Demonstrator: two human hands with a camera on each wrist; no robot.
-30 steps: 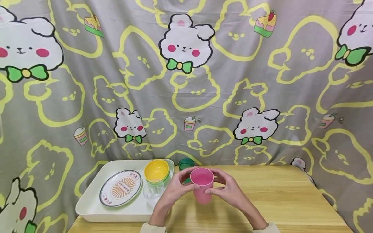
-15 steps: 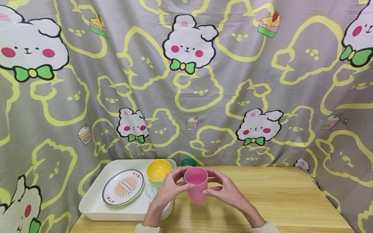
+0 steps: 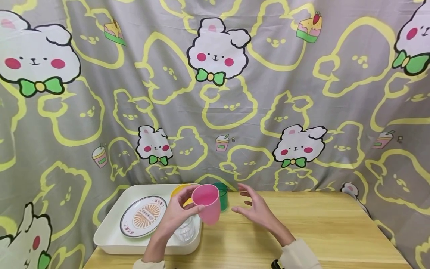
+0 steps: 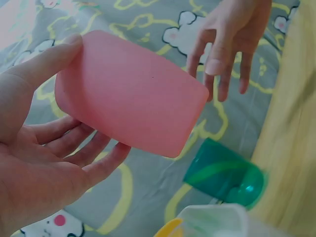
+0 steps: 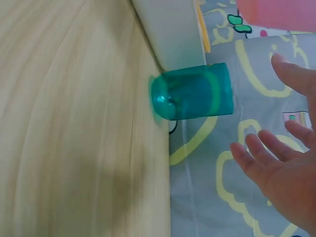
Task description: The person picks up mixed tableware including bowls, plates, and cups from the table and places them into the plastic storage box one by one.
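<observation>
A pink cup (image 3: 209, 207) is held in my left hand (image 3: 178, 211), thumb on its near side and fingers round the far side. The cup is raised above the table beside the tray's right end, tilted slightly. In the left wrist view the pink cup (image 4: 131, 94) lies between thumb and fingertips. My right hand (image 3: 256, 209) is apart from the cup, its fingers spread with nothing in them. A green see-through cup (image 3: 221, 196) stands on the table behind the pink one; the right wrist view shows this green cup (image 5: 195, 92) beside the tray.
The white tray (image 3: 111, 244) at the left carries a patterned plate (image 3: 144, 216), a clear cup (image 3: 185, 229) and a yellow bowl (image 3: 178, 189) partly hidden by my left hand. The wooden table (image 3: 302, 224) runs to the right. A patterned curtain (image 3: 235, 112) hangs behind.
My right hand has let go of the pink cup and drawn away to the right. The left hand has carried the cup left towards the tray, uncovering the green cup.
</observation>
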